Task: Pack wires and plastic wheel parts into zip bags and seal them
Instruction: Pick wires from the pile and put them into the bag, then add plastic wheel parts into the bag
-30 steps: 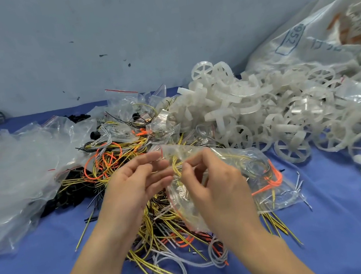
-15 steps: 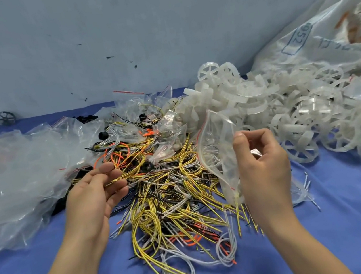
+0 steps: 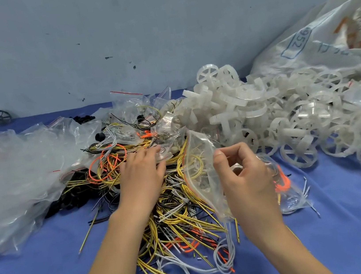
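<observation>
My right hand [image 3: 245, 174] pinches the rim of a clear zip bag [image 3: 199, 171] held upright, its mouth gaping toward the left. Yellow wire loops and a clear wheel part show through it, with orange wire near its bottom. My left hand [image 3: 142, 177] reaches palm down over the tangled pile of yellow, orange, grey and black wires [image 3: 179, 216], fingertips at a small filled bag [image 3: 165, 148]. Whether those fingers grip anything is unclear. A heap of white plastic wheel parts [image 3: 264, 115] lies just behind and right of the bag.
Loose clear bags [image 3: 13, 179] cover the blue cloth [image 3: 354, 228] on the left. A large printed sack [image 3: 323, 35] leans at the right against the grey wall. Small red-striped zip bags [image 3: 128, 102] sit at the back. A bottle and a dark wheel [image 3: 0, 117] lie far left.
My left hand let go of the bag, drew away left, then reached forward over the wire pile. My right hand swung the bag upright and keeps holding it.
</observation>
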